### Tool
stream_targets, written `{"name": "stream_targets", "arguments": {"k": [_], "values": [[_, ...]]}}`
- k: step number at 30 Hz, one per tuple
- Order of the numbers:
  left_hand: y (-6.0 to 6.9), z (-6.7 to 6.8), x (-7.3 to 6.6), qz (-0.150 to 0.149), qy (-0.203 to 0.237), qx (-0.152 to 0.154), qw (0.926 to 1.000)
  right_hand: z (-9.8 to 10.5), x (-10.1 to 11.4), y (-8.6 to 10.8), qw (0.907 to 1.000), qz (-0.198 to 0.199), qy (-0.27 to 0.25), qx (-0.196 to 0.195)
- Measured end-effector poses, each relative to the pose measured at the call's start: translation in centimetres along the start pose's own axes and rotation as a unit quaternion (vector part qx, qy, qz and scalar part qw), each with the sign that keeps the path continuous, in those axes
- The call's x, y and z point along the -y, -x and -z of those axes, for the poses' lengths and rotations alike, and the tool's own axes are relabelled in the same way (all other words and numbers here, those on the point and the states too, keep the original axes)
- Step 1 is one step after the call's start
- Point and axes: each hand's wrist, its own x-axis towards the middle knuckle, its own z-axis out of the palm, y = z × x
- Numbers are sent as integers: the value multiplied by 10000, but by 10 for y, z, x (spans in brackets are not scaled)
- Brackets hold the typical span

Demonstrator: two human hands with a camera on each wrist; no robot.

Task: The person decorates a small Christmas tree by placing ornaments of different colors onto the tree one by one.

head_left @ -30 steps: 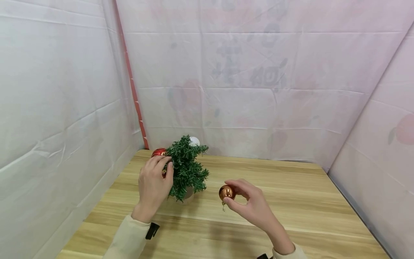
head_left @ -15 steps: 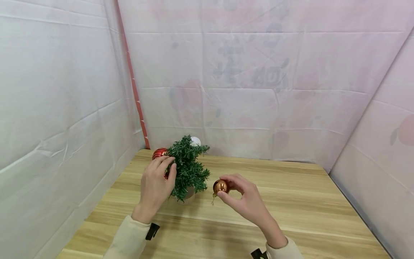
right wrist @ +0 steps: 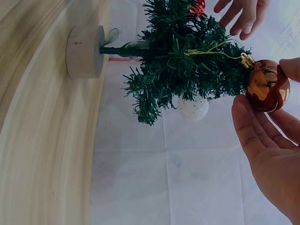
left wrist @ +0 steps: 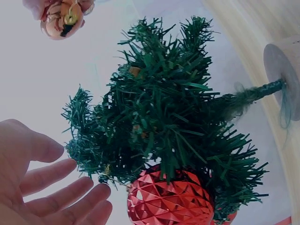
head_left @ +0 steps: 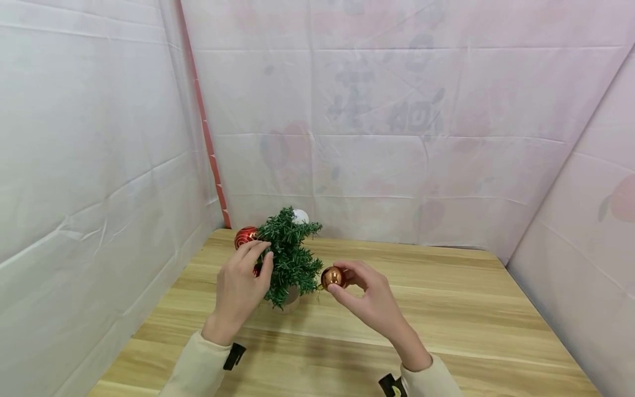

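Observation:
A small artificial Christmas tree (head_left: 288, 259) stands upright on a round wooden base (right wrist: 84, 51). My right hand (head_left: 367, 298) pinches a shiny copper bauble (head_left: 333, 278) between thumb and fingers, just right of the tree. Its gold cap and string loop (right wrist: 213, 52) point toward the branches. On the tree's left, my left hand (head_left: 243, 286) has its fingers loosely extended by the branch tips; the left wrist view shows nothing gripped in it. A faceted red bauble (left wrist: 169, 199) hangs near that hand, mostly hidden in the head view.
Behind the left hand is a striped red bauble (head_left: 245, 236). A white speckled bauble (right wrist: 192, 108) hangs at the tree's far side. The wooden table (head_left: 446, 320) meets pale cloth walls (head_left: 377, 165) at the back and sides.
My right hand has moved left and slightly away from me, bringing the copper bauble from farther right up close to the tree. The left hand has barely shifted.

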Motion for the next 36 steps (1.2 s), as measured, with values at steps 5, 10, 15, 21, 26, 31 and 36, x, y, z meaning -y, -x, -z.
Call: {"name": "stream_targets", "arguments": {"k": [5,10,15,21,26,31,36], "values": [[0,0,-3,-104,3,-59,9999,-3,2,-5,9998,-24,-208,12],[0,0,-6,-223,100,-82,9997,-5,5,-9,9994,12,-336,-22],[0,-1,-11,-257,247,-36,9994,-8,5,-13,9992,75,-386,-78],[1,-1,-16,-267,405,158,9987,-12,6,-18,9989,124,-430,-118],[2,1,-19,-292,528,419,9973,-14,7,-22,9989,121,-414,-203],[3,1,-22,-306,596,532,9963,-16,8,-25,9987,203,-391,-266],[3,0,-25,-338,645,548,9958,-17,10,-27,9988,175,-369,-287]]}}
